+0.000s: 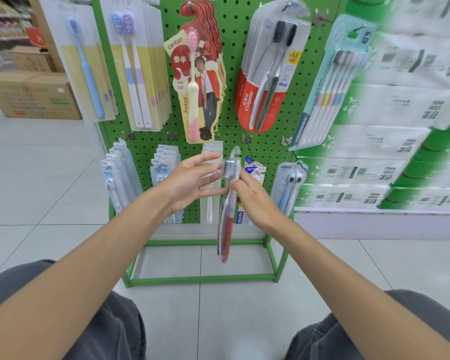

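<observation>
— Low before the green pegboard rack [231,22], which step is this?
— Probably hanging stock. The right hand [257,201] pinches a red-and-clear toothbrush blister pack [226,229], which dangles edge-on. The left hand [190,180] has its fingers spread beside the pack's top.
— Next?
— Thread its hang-hole, too blurred to see, onto the bare metal hook [246,140].
— Obstacles?
— White toothbrush packs [212,152] crowd just beside it.

Red toothbrush pack [225,229] in a pinch of the right hand [257,201], straight-fingered left hand [190,183] just beside, green pegboard [231,22] behind.
</observation>
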{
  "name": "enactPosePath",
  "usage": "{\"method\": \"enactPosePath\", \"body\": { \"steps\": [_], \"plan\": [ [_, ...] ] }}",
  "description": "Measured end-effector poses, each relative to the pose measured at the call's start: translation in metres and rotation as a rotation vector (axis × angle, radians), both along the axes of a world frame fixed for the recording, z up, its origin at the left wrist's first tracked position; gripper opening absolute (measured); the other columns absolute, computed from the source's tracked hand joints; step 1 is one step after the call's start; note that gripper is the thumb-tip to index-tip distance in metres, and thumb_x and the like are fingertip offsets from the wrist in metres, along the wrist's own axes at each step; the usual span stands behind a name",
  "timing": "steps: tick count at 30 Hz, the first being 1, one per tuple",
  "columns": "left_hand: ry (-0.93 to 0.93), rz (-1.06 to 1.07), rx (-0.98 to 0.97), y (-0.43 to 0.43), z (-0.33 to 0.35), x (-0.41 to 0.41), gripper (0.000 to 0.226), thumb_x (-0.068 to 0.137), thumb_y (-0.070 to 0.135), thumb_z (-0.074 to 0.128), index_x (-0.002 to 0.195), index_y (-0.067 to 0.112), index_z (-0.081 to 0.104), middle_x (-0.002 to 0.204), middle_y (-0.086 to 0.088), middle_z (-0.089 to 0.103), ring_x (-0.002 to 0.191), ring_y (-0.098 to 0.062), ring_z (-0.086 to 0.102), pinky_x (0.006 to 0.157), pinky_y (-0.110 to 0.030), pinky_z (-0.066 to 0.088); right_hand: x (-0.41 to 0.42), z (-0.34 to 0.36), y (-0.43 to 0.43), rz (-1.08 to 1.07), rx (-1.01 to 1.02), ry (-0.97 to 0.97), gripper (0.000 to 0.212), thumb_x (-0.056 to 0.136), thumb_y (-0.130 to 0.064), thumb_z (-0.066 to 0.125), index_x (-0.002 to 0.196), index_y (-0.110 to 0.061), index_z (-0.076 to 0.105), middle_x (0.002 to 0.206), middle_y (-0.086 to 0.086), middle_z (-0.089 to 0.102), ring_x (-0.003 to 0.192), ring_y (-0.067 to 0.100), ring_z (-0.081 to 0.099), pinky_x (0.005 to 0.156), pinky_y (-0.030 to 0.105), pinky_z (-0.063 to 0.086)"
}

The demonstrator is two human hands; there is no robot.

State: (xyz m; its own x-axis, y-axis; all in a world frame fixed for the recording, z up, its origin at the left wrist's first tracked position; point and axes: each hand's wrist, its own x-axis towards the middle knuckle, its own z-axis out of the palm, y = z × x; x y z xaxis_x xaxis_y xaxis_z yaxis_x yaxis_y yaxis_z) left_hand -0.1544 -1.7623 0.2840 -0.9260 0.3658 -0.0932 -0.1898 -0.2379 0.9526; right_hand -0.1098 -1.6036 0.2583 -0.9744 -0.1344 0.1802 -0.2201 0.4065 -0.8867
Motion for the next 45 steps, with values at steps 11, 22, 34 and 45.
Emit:
{"method": "enactPosePath", "body": {
  "steps": [11,22,34,45],
  "plan": [
    [0.248,0.028,-0.282,-0.003,0.04,-0.007,0.03,0.09,0.021,0.069,0.118,0.018,0.058,0.115,-0.006,0.071,0.105,-0.015,0.069,0.092,-0.036,0.056,-0.006,0.039,0.019,-0.149,-0.193,0.119,0.026,0.099,-0.006,0.05,0.12,-0.011,0.065,0.11,0.007,0.072,0.101,0.024,0.069,0.093,0.05,0.053],
    [0.593,0.264,-0.453,0.017,0.166,-0.019,0.019,0.082,0.027,0.078,0.095,0.023,0.065,0.095,0.002,0.073,0.089,-0.016,0.07,0.078,-0.037,0.059,-0.023,0.176,0.042,-0.359,0.223,0.628,0.039,0.097,-0.006,0.05,0.135,-0.015,0.052,0.115,-0.004,0.058,0.095,0.006,0.054,0.084,0.021,0.049],
    [0.695,0.489,-0.641,0.037,0.26,-0.062,0.021,0.086,0.026,0.071,0.101,0.016,0.061,0.093,0.004,0.063,0.08,-0.01,0.06,0.071,-0.03,0.05,-0.1,0.325,0.078,-0.217,0.673,0.196,0.031,0.1,-0.007,0.046,0.125,-0.009,0.063,0.133,0.008,0.06,0.121,0.02,0.054,0.111,0.035,0.035],
    [0.603,0.449,-0.639,0.044,0.272,-0.087,0.029,0.085,0.011,0.07,0.07,0.018,0.046,0.084,-0.01,0.057,0.072,-0.02,0.055,0.069,-0.041,0.051,-0.136,0.314,0.092,-0.126,0.553,0.018,0.02,0.099,-0.015,0.054,0.112,-0.007,0.067,0.11,0.013,0.066,0.085,0.015,0.055,0.074,0.024,0.047]
  ]
}}
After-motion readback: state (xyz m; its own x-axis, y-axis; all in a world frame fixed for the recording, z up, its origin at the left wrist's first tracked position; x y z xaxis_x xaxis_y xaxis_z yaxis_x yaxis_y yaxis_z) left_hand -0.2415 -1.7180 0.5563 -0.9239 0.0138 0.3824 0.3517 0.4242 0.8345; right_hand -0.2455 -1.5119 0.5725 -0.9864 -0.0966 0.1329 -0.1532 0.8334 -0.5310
